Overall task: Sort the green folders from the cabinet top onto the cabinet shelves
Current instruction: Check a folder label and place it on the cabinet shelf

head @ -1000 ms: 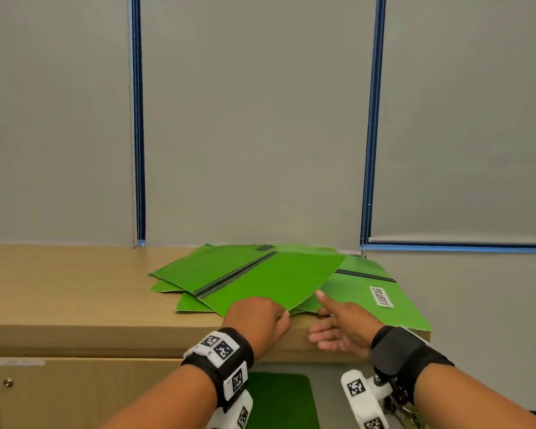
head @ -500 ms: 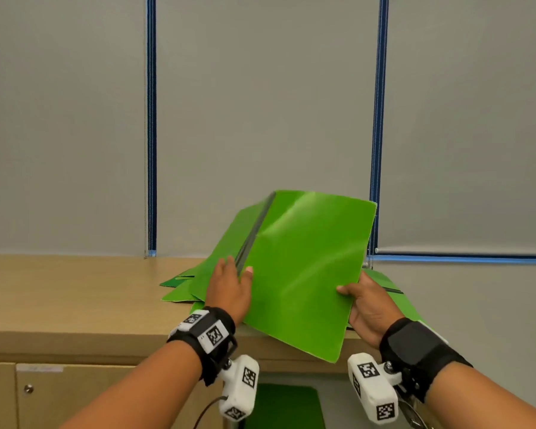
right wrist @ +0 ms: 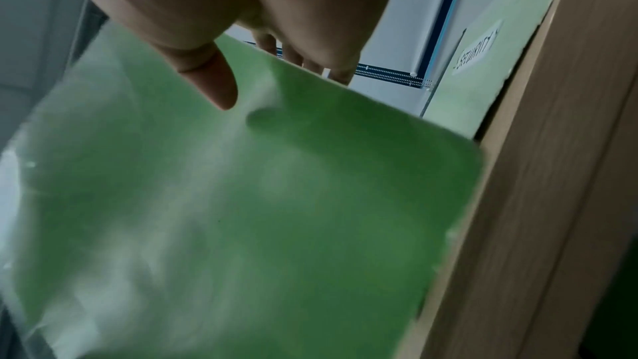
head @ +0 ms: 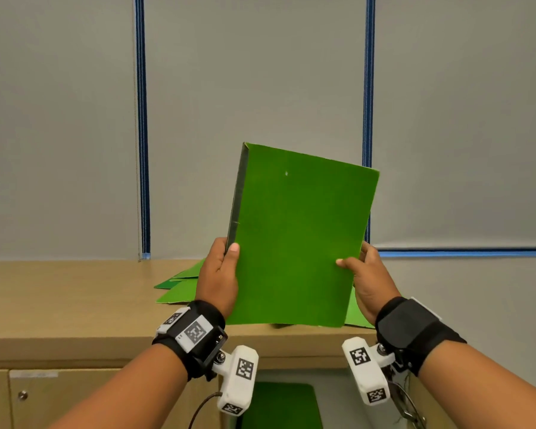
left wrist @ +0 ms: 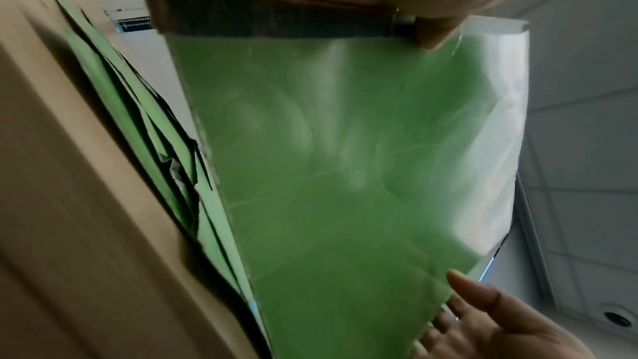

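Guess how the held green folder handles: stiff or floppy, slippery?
Green folder likely fairly stiff: it stands upright and flat, gripped only near its lower edges by left hand and right hand. Probably light. Glossy glare on it in the wrist views suggests some slipperiness.

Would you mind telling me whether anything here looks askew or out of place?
Yes: the loose green card folders left on the wooden cabinet top lie fanned at mismatched angles, and one labelled folder overhangs the front edge. Nothing looks spilled or damaged.

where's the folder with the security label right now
In the right wrist view, the labelled folder lies flat on the cabinet top, at its front edge on the right side, just beyond the lifted folder the right hand holds.
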A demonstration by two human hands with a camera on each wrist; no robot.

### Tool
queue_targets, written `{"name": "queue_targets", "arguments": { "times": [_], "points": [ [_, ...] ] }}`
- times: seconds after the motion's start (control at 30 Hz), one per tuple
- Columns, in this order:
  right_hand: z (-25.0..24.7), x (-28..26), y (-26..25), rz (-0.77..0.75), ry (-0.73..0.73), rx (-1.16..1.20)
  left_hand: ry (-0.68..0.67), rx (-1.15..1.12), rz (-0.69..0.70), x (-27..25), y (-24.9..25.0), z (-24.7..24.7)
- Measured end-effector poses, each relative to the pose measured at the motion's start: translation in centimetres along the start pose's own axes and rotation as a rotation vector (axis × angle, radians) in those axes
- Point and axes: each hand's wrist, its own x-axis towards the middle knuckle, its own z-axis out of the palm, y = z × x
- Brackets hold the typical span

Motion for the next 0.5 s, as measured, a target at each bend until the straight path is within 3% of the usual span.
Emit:
{"name": "queue_targets", "arguments": {
  "times": [0.17, 0.4, 0.5],
  "points": [
    [-0.5, -0.5, 0.0, 0.072, 0.023, 0.001, -0.005, -0.055, -0.063, -2.1, -1.2, 0.2],
    [-1.1, -4.4, 3.8, 0.143, -0.017, -0.192, -0.067, 0.165, -0.446, -7.2, -6.2, -0.7],
    [-1.6, -6.4, 6.9, 0.232, -0.054, -0.247, -0.109, 0.254, -0.528, -10.8, -7.8, -1.2]
  ]
}}
